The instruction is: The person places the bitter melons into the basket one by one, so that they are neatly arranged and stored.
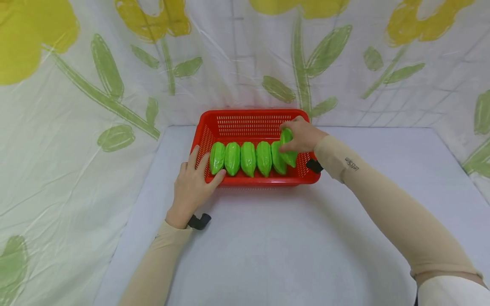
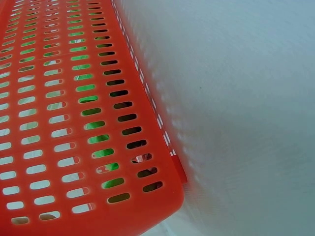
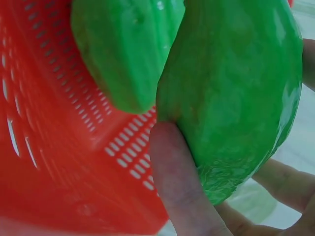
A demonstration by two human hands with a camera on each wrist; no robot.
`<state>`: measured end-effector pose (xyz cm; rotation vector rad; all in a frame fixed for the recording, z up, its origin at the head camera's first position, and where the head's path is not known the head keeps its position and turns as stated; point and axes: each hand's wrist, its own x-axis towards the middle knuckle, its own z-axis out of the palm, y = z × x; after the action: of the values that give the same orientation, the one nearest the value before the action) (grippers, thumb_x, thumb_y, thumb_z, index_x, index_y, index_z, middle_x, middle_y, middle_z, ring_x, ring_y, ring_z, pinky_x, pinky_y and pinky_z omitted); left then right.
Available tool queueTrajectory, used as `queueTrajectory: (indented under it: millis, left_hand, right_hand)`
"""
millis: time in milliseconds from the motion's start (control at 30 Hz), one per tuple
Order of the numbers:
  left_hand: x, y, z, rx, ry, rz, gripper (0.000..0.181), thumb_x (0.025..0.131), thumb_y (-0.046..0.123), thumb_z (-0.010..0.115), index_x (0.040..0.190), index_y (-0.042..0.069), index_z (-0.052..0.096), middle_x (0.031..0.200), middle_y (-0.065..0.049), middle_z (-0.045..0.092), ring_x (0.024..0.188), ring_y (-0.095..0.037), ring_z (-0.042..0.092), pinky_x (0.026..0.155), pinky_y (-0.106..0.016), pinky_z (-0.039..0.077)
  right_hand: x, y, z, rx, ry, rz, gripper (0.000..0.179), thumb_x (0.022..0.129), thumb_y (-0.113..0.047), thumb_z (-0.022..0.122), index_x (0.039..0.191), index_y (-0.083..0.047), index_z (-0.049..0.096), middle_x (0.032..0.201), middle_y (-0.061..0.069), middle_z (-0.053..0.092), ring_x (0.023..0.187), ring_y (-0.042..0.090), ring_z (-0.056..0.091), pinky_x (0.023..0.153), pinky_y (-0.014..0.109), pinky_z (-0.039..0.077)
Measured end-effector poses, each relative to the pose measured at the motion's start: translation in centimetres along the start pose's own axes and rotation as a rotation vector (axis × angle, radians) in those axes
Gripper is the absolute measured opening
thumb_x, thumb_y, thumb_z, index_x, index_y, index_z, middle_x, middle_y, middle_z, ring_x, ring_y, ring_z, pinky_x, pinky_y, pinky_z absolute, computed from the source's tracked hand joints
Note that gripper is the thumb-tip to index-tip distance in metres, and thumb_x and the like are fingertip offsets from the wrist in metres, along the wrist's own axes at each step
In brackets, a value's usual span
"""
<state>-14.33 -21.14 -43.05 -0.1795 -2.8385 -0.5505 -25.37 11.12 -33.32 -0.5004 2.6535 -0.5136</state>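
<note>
A red plastic basket (image 1: 260, 181) with slotted walls holds a row of glossy green ridged fruits (image 1: 248, 158) with pointed ends. At its right end my right hand (image 1: 302, 135) grips one green fruit (image 3: 231, 93) between thumb and fingers. The held fruit is tilted and overlaps the last one in the row in the head view. Over the basket's front left corner lies my left hand (image 1: 193, 182), its thumb and index finger reaching over the rim. The left wrist view shows the basket's outer wall (image 2: 64, 147), with green behind the slots; the left fingers are hidden there.
The basket stands on a white table (image 1: 268, 246) toward its far edge. Close behind it hangs a white curtain (image 1: 229, 55) with yellow flowers and green leaves, which continues along the left side. A dark wrist strap piece (image 1: 314, 165) is near the basket's right wall.
</note>
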Motion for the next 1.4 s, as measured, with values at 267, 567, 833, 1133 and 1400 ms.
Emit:
queueTrajectory:
  millis: [267, 567, 833, 1133, 1400]
  left_hand:
    - [0.0, 0.0, 0.1, -0.002, 0.008, 0.005, 0.080, 0.097, 0.064, 0.054, 0.152, 0.006, 0.050, 0.168, -0.020, 0.030, 0.112, -0.046, 0.054, 0.083, -0.059, 0.057]
    - [0.0, 0.0, 0.1, -0.001, 0.001, -0.001, 0.080, 0.097, 0.064, 0.054, 0.153, 0.006, 0.049, 0.168, -0.019, 0.029, 0.113, -0.045, 0.054, 0.083, -0.059, 0.057]
    - [0.1, -0.1, 0.2, 0.001, 0.012, 0.007, 0.080, 0.097, 0.063, 0.055, 0.152, 0.005, 0.050, 0.167, -0.020, 0.030, 0.111, -0.045, 0.054, 0.081, -0.058, 0.057]
    - [0.1, 0.1, 0.1, 0.001, -0.004, -0.004, 0.080, 0.097, 0.064, 0.055, 0.152, 0.006, 0.050, 0.168, -0.019, 0.029, 0.112, -0.045, 0.054, 0.081, -0.057, 0.057]
    - [0.1, 0.1, 0.1, 0.000, 0.003, -0.008, 0.079, 0.096, 0.064, 0.056, 0.152, 0.007, 0.050, 0.168, -0.018, 0.029, 0.110, -0.044, 0.054, 0.079, -0.056, 0.057]
  right_hand:
    - [1.4, 0.1, 0.6, -0.055, -0.006, 0.029, 0.073, 0.091, -0.031, 0.073, 0.153, -0.004, 0.047, 0.148, 0.029, 0.039, 0.130, 0.040, 0.049, 0.109, 0.055, 0.048]
    - [2.6, -0.3, 1.5, -0.144, -0.057, 0.088, 0.075, 0.088, -0.031, 0.070, 0.153, -0.003, 0.047, 0.151, 0.030, 0.039, 0.133, 0.046, 0.048, 0.108, 0.058, 0.047]
    - [3.2, -0.3, 1.6, -0.228, -0.062, 0.120, 0.069, 0.089, -0.029, 0.071, 0.149, -0.002, 0.052, 0.144, 0.029, 0.045, 0.129, 0.046, 0.047, 0.106, 0.059, 0.047]
    - [3.1, -0.3, 1.7, -0.254, -0.071, 0.147, 0.067, 0.087, -0.028, 0.072, 0.147, -0.002, 0.054, 0.142, 0.032, 0.041, 0.127, 0.048, 0.046, 0.101, 0.059, 0.049]
    - [2.9, -0.7, 1.7, -0.279, -0.056, 0.162, 0.068, 0.087, -0.027, 0.072, 0.148, -0.004, 0.053, 0.147, 0.035, 0.037, 0.128, 0.049, 0.043, 0.097, 0.059, 0.052]
